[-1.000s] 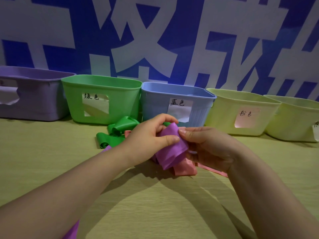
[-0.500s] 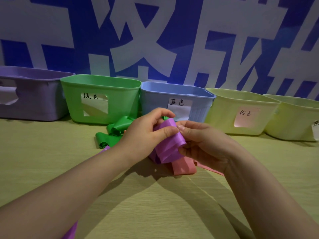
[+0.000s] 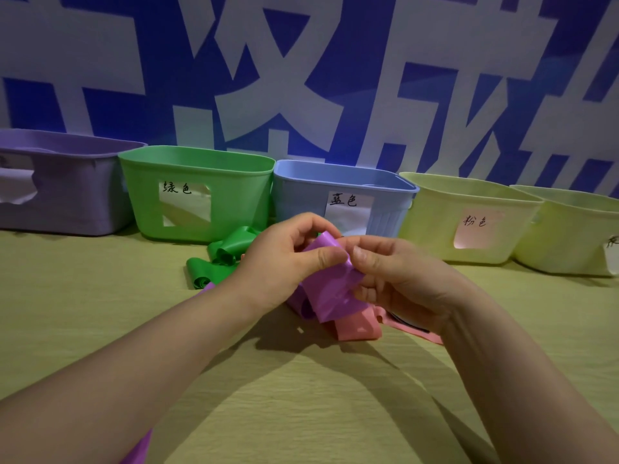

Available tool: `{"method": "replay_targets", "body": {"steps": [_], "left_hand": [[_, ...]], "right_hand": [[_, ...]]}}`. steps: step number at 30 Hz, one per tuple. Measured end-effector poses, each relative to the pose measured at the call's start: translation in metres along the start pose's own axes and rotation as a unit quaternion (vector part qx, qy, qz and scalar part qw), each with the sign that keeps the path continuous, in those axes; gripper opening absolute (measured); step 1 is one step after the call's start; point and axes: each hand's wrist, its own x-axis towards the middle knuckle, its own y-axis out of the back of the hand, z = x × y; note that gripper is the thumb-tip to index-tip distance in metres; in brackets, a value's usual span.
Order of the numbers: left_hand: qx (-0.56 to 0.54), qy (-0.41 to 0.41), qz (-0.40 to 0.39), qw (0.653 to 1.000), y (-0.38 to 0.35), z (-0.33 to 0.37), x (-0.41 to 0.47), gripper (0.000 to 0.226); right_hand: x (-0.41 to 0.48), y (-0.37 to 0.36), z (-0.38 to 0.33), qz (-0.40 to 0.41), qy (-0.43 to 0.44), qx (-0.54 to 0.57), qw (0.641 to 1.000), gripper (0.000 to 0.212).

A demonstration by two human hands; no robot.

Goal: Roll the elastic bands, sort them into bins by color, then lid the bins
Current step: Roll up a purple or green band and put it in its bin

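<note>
A purple elastic band (image 3: 330, 289) is held above the table between both hands. My left hand (image 3: 284, 262) pinches its upper end with thumb and fingers. My right hand (image 3: 398, 279) grips the band from the right, fingers curled round it. Under the hands lies a pink band (image 3: 360, 328), partly hidden. A green band (image 3: 221, 256) lies loosely curled in front of the green bin (image 3: 197, 195). Another strip of purple band (image 3: 139, 448) shows under my left forearm at the bottom edge.
Five open bins stand in a row against the blue and white wall: purple bin (image 3: 63, 182), green, blue bin (image 3: 341, 195), and two pale yellow bins (image 3: 469, 216) (image 3: 569, 229). The wooden table (image 3: 83, 313) extends in front of them.
Both hands have turned the purple band slightly between the fingers; the hands stay in the same place above the pink band.
</note>
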Motion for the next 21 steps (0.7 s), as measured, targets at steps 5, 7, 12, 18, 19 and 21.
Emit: {"method": "replay_targets", "body": {"steps": [5,7,12,18,19,21], "left_hand": [[-0.006,-0.001,0.0,1.0,-0.0001,0.0034,-0.0011,0.013],[-0.002,-0.006,0.003,1.0,-0.0002,0.0041,-0.001,0.019],[0.042,-0.004,0.017,0.999,0.0023,-0.0012,0.0008,0.029],[0.186,-0.036,0.057,0.98,-0.0013,-0.0019,-0.0023,0.051],[0.188,-0.04,0.058,0.98,-0.0017,-0.0015,-0.0026,0.048],[0.186,-0.031,0.052,0.981,-0.0022,-0.0006,-0.0031,0.035]], "right_hand": [[-0.0006,-0.0014,-0.0021,0.02,-0.004,-0.027,0.999,0.038],[0.0,-0.0014,-0.0016,0.041,-0.008,-0.037,0.998,0.04],[-0.0005,0.0003,-0.0022,0.089,-0.026,-0.042,0.995,0.048],[0.0018,-0.0031,-0.001,0.138,-0.024,-0.038,0.989,0.013],[0.0025,-0.0033,-0.0004,0.141,-0.023,-0.035,0.989,0.009],[0.003,-0.0037,0.0004,0.132,-0.025,-0.027,0.991,0.01]]}}
